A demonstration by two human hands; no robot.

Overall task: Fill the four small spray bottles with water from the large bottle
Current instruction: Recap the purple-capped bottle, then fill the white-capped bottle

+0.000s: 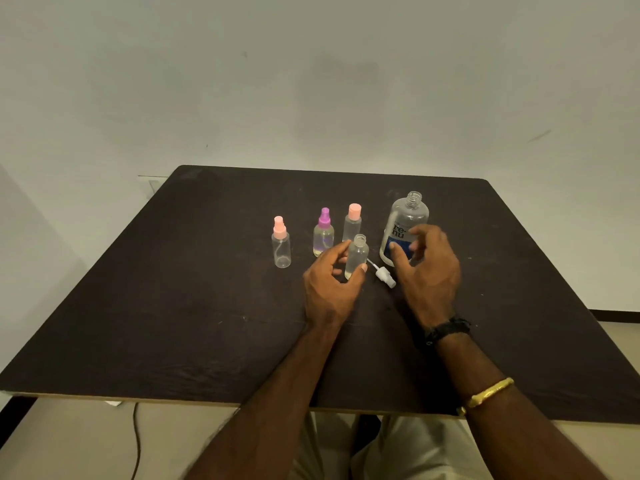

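Observation:
My left hand [330,282] grips an uncapped small clear bottle [356,256] standing upright on the dark table [173,306]. Its white spray head [384,275] lies on the table just right of it. My right hand [429,268] hovers with loosely spread fingers in front of the large clear bottle [405,220], which has a blue label and no cap; I cannot tell whether the fingers touch it. Behind stand three capped small bottles: a pink-topped one [281,244] at the left, a purple-topped one [323,233] and a pink-capped one [352,223].
The table's near edge runs across the lower view, with my lap below it. A dark cable [136,441] hangs down on the floor at lower left. A plain wall stands behind the table's far edge.

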